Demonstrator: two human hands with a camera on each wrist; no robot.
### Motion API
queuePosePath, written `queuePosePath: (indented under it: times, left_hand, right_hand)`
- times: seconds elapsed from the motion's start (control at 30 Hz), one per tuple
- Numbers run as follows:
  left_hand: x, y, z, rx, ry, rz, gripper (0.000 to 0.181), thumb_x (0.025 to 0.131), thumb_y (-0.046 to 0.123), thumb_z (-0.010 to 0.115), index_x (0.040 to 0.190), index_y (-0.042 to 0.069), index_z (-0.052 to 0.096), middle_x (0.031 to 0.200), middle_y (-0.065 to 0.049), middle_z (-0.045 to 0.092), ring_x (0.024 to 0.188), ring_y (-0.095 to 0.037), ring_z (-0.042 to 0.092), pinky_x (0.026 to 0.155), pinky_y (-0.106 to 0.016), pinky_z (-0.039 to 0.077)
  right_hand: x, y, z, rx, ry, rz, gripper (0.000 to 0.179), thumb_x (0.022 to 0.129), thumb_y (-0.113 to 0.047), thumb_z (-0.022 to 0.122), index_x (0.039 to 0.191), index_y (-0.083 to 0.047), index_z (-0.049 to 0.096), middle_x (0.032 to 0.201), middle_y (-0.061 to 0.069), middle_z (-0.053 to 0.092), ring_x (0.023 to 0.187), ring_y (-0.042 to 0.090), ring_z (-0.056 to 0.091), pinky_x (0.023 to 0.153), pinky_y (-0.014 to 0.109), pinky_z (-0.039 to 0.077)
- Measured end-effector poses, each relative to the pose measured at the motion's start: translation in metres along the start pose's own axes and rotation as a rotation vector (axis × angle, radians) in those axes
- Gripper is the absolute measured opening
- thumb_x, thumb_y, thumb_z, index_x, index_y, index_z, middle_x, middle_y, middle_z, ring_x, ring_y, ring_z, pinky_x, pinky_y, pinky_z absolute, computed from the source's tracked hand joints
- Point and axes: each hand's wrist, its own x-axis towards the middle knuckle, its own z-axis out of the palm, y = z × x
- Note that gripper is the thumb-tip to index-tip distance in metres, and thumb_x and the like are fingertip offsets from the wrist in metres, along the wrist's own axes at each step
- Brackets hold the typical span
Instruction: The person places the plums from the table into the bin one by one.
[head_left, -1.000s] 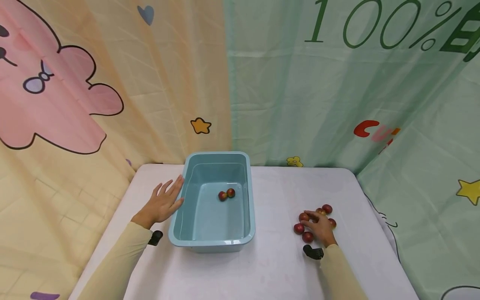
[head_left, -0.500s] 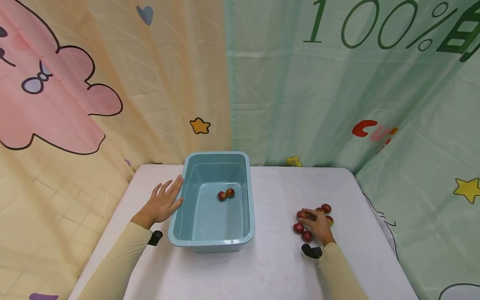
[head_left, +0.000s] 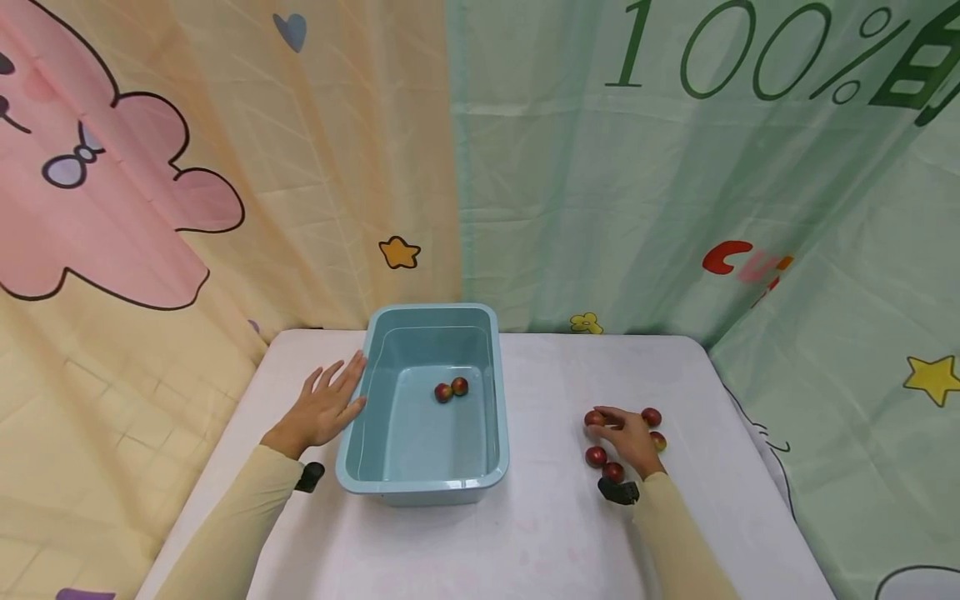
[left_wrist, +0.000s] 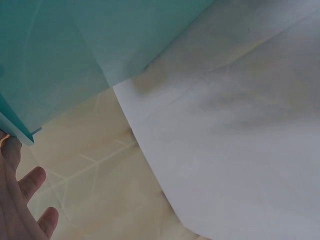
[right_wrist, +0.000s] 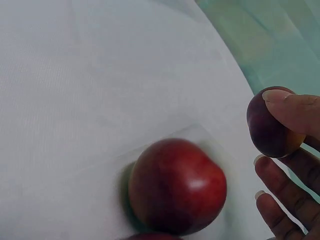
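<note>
My right hand (head_left: 632, 437) pinches a dark red plum (right_wrist: 272, 124) between thumb and fingers, held just above the table in the right wrist view. Below it in that view, a glossy red plum (right_wrist: 177, 186) rests on a thin transparent sheet. Around the hand in the head view lie several more plums, among them one in front (head_left: 596, 457) and one behind (head_left: 651, 417). My left hand (head_left: 322, 410), fingers extended, touches the left rim of a pale blue plastic basin (head_left: 423, 486). Two red-and-yellow plums (head_left: 443, 392) sit together on the basin's floor.
A white cloth covers the table (head_left: 540, 542). Printed curtains (head_left: 555, 167) hang close behind its back edge and along both sides. The basin's side wall (left_wrist: 125, 35) stands tall beside the left hand. A black wrist camera (head_left: 618, 492) sits low near the front plums.
My right hand has lifted one plum out of the group, moving slightly up and left. A plum that showed beneath the hand is no longer visible. The left hand and basin have stayed put.
</note>
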Motion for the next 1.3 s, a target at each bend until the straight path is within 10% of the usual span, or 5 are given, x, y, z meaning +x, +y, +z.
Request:
queuePosePath:
  times: [1.3]
  left_hand:
    - [0.0, 0.0, 0.001, 0.001, 0.012, 0.002, 0.067, 0.1, 0.034, 0.039, 0.152, -0.001, 0.015, 0.159, -0.019, 0.015, 0.141, -0.045, 0.015, 0.11, -0.064, 0.001]
  right_hand:
    - [0.024, -0.089, 0.025, 0.05, -0.168, -0.221, 0.046, 0.086, -0.018, 0.073, 0.128, -0.003, 0.061, 0.12, 0.016, 0.064, 0.101, 0.029, 0.062, 0.087, 0.042, 0.053]
